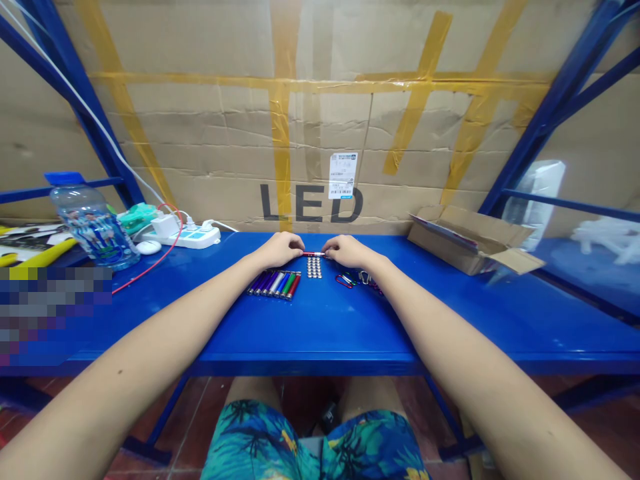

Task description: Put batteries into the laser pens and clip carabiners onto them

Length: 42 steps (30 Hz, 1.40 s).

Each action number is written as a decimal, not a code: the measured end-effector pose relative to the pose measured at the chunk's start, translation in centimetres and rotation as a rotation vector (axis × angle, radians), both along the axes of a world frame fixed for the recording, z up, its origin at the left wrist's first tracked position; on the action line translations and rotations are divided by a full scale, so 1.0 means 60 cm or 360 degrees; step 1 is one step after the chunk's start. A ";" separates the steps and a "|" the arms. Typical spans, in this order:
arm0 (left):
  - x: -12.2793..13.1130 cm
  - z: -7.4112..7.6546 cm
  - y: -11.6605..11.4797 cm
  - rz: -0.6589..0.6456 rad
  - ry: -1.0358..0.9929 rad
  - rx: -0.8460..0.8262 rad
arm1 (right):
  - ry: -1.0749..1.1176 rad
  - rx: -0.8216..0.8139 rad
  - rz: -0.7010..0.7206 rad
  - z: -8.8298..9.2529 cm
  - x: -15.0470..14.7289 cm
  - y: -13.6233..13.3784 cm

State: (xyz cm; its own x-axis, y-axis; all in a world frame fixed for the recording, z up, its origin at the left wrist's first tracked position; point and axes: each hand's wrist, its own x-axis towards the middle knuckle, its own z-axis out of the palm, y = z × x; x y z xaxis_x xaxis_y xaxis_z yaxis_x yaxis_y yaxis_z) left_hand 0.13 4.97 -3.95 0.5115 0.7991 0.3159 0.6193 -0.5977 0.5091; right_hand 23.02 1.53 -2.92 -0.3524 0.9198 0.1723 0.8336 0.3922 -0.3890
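Head view: left hand [281, 249] and right hand [349, 251] pinch a red tube [311, 254] by opposite ends, probably to steady it, just beyond the discs [315, 268] (in neat rows, likely for easy reach); tubes [275, 285] lie left, clips [346, 281] right, seemingly sorted.

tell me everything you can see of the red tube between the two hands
The red tube is slim and shiny, with a silvery, metal-looking section toward its right end. It lies sideways, roughly level, just beyond the small silver discs. The left hand's fingers hold its red end, the right hand's the silvery one. Whether it touches the table is unclear; finer parts are too small to tell.
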 end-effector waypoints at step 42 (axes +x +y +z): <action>-0.029 0.061 -0.064 -0.0234 0.0324 -0.0169 | 0.0173 0.0230 0.0181 0.032 -0.015 -0.072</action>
